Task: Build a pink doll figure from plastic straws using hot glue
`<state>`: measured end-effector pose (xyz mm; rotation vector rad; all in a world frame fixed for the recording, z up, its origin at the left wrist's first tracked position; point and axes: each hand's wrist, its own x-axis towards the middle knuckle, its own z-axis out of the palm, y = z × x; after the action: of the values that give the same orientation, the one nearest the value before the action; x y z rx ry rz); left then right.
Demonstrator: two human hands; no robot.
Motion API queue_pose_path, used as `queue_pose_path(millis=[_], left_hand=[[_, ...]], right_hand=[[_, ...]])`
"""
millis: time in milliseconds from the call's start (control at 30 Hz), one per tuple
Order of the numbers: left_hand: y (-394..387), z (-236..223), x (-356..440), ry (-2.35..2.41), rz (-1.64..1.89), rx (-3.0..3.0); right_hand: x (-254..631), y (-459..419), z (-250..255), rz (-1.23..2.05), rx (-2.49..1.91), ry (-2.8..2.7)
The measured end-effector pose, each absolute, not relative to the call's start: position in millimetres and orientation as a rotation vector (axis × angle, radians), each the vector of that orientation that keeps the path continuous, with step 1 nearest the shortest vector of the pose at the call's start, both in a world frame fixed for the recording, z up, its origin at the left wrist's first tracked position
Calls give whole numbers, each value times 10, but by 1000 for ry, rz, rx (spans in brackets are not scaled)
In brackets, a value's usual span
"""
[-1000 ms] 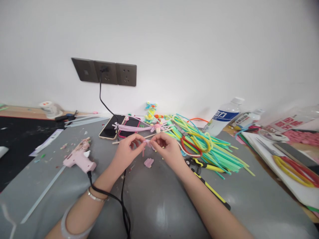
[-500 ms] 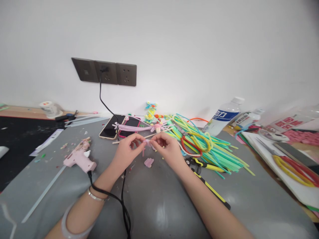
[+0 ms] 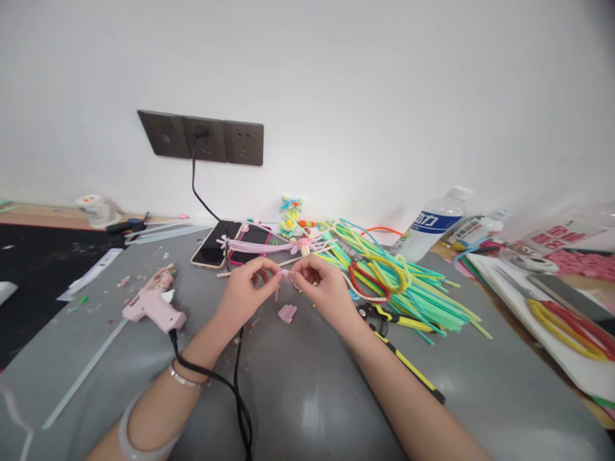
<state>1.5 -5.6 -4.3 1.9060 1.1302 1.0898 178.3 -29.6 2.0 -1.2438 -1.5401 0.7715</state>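
Between the fingertips of both hands is a short pink-lilac pipe cleaner [image 3: 285,274], partly hidden by the fingers. My left hand [image 3: 250,286] pinches its left end, and my right hand [image 3: 321,285] pinches the right end. Below them on the grey table lies a small flat lilac piece [image 3: 287,313]. Behind the hands, a bundle of lilac pipe cleaners [image 3: 259,247] with a pink flower-like knot [image 3: 303,246] rests across two phones. A pink hot glue gun [image 3: 154,307] lies left of my left hand.
Green and yellow pipe cleaners [image 3: 423,294] spread out on the right, beside yellow-black pliers [image 3: 384,314] and a yellow-black cutter [image 3: 413,368]. A plastic bottle [image 3: 435,221] leans at the back. Scissors [image 3: 567,323] lie on white paper far right. The glue gun's black cable [image 3: 211,373] passes over my left forearm.
Almost nothing differs. The fingertips have shifted very slightly around the pink-lilac piece; both arms and the things on the table stay where they were.
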Motion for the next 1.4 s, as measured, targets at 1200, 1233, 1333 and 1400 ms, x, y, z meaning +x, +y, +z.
queue_pose_path(millis=[1200, 1233, 1333, 1400], left_hand=[[-65, -25, 31, 1104, 1129, 1869], [-67, -22, 31, 1106, 1126, 1869], [-70, -13, 31, 1104, 1120, 1867], [-72, -8, 29, 1105, 1118, 1868]], right_hand=[[1771, -317, 56, 761, -1250, -1541], [1771, -319, 59, 758, -1249, -1542], [1770, -323, 60, 751, -1248, -1541], [1769, -325, 59, 746, -1248, -1540]])
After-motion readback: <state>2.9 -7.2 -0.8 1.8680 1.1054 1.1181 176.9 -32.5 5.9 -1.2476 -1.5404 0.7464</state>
